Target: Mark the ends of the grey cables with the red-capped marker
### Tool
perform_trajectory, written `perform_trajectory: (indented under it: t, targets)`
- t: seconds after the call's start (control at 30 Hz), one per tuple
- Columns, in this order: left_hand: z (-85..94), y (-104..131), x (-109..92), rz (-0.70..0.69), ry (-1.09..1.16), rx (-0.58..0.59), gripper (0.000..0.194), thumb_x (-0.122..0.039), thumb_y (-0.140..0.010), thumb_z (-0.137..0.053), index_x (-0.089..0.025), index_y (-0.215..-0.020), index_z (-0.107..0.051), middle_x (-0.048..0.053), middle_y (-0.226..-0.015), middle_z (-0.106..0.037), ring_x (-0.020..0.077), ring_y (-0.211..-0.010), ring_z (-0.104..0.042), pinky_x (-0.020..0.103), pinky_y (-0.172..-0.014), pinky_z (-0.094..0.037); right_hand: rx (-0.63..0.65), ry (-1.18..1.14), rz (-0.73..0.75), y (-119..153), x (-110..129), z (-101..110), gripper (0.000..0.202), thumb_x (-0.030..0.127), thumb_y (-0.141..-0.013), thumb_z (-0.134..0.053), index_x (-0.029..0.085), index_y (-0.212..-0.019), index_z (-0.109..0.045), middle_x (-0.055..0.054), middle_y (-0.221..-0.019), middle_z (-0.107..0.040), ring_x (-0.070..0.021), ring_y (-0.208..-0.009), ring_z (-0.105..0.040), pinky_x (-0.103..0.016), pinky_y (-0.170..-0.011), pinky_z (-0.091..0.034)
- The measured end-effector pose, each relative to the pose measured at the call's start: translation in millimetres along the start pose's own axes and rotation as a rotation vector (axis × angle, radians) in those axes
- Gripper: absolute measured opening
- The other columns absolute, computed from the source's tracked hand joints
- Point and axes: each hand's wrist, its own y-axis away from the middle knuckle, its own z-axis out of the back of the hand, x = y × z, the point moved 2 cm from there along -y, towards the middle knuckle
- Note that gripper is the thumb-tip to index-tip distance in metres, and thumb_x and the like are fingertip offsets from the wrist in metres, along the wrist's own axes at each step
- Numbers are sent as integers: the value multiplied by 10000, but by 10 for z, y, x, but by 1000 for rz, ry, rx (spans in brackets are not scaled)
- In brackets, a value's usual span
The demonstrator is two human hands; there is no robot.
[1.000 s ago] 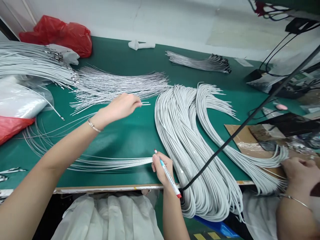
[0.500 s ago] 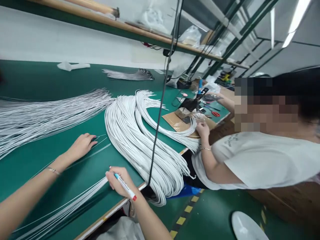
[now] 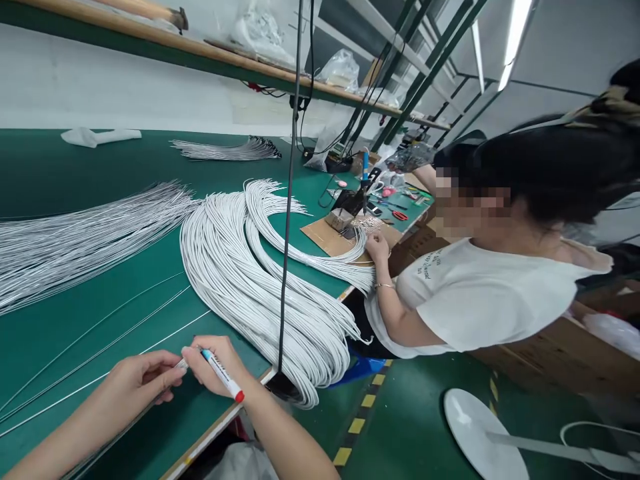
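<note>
My left hand (image 3: 143, 381) is closed at the front table edge, its fingertips pinching the ends of a thin bundle of white wires (image 3: 181, 365). The bundle runs back under my left forearm and is mostly hidden by it. My right hand (image 3: 216, 365) meets it there, thumb and fingers closed at the same wire ends. Across that hand lies a white marker (image 3: 225, 379) with a blue band and a red end. A few loose wires (image 3: 135, 317) stretch over the green table just behind my left hand.
A thick bundle of white cables (image 3: 250, 267) hangs over the table edge, right of my hands. Thinner wires (image 3: 85, 233) lie at left. A black cord (image 3: 289, 200) hangs in front. A co-worker (image 3: 465, 293) sits at right beside a cardboard sheet (image 3: 320, 239) and a white stool (image 3: 480, 427).
My left hand has come from the loose wires toward the front and right, and now meets my right hand at the bundle's ends. The view has shifted to the right.
</note>
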Motion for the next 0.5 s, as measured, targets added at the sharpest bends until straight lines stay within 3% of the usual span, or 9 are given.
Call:
perform_trajectory:
  t: [0.13, 0.33, 0.5]
  targets:
    - [-24, -50, 20, 51, 141, 128, 509, -683, -737, -609, -179, -794, -664, 50, -739, -655, 164, -597, -605, 238, -538, -476, 23, 26, 15, 33, 39, 6, 355, 444, -870, -544, 201, -615, -497, 61, -526, -418, -91, -523, -389, -207, -520, -329]
    - [-56, 7, -47, 26, 15, 148, 519, -665, -835, -489, -179, -768, -655, 60, -741, -651, 188, -655, -611, 264, -598, -477, 36, 26, 41, 59, 37, 30, 334, 428, -863, -565, 203, -618, -527, 62, -546, -465, -90, -536, -435, -202, -572, -377]
    - [-52, 51, -54, 42, 38, 199, 491, -641, -816, -535, -180, -682, -636, 48, -641, -624, 191, -606, -606, 254, -557, -454, 156, -27, 40, 76, 74, 101, 321, 362, -880, -521, 211, -597, -507, 67, -496, -476, -90, -479, -457, -212, -585, -406]
